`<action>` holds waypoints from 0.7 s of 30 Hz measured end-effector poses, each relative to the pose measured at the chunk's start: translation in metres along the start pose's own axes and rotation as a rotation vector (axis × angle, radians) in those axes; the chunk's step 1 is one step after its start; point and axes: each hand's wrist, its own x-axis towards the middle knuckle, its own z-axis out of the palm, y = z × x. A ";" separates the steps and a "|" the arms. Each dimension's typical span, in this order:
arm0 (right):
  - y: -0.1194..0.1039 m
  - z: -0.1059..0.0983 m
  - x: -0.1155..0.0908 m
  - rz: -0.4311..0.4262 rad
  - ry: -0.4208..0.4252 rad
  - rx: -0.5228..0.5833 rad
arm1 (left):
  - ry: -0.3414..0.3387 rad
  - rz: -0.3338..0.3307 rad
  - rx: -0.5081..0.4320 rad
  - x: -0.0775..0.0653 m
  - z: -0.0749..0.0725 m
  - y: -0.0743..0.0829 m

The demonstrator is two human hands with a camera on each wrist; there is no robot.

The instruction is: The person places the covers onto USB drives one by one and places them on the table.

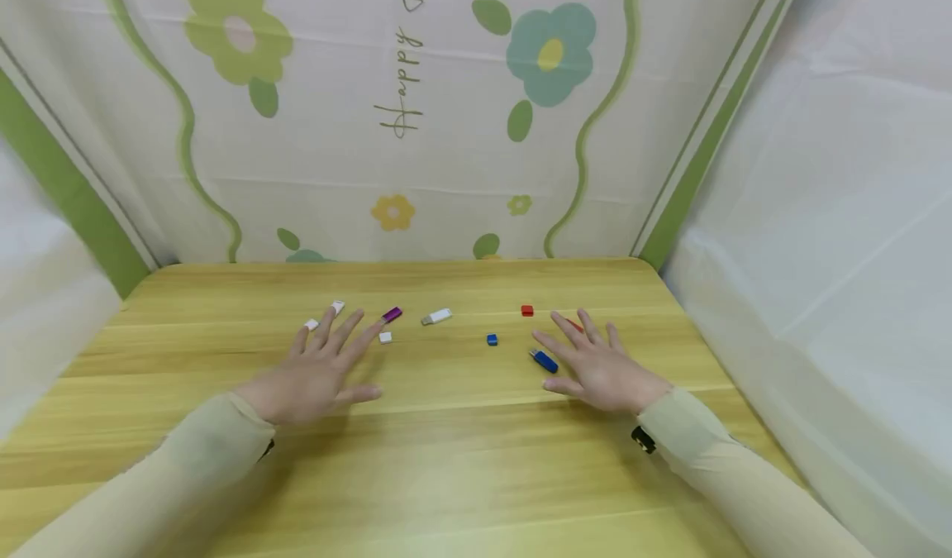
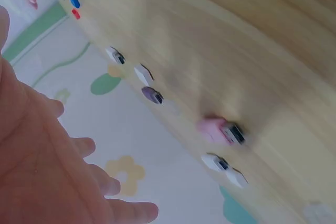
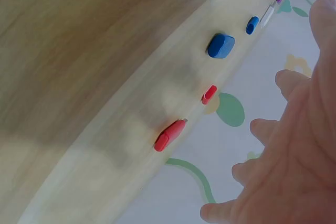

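Note:
My left hand (image 1: 305, 380) hovers palm down with spread fingers over the table's left half. Around its fingertips lie a white USB stick (image 1: 338, 306), a white cap (image 1: 311, 325), a purple USB stick (image 1: 392, 315) and another white cap (image 1: 385, 338). A pink USB stick (image 2: 212, 129) shows in the left wrist view, hidden under this hand from the head. My right hand (image 1: 602, 372), also spread and holding nothing, is beside a blue USB stick (image 1: 545, 360) and partly covers a red USB stick (image 3: 170, 135). Past its fingertips sits a red cap (image 1: 527, 311).
Between the hands lie a white USB stick (image 1: 437, 317) with its plug bared and a small blue cap (image 1: 492, 340). The wooden table (image 1: 446, 475) ends at a flower-printed curtain (image 1: 461, 153). White cloth (image 1: 833, 211) hangs along the right side.

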 end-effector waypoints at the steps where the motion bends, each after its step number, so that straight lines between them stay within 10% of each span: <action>1: 0.001 0.000 -0.001 0.000 0.002 -0.002 | 0.007 0.009 0.004 0.003 0.002 0.000; 11: 0.007 -0.007 0.000 -0.006 -0.002 -0.034 | -0.021 0.084 -0.035 0.042 0.009 0.020; 17: 0.007 -0.011 0.012 -0.011 0.065 -0.107 | 0.012 0.186 -0.004 0.089 0.006 0.042; 21: 0.004 -0.010 0.024 0.066 0.055 -0.068 | -0.074 0.115 -0.071 0.121 0.005 0.057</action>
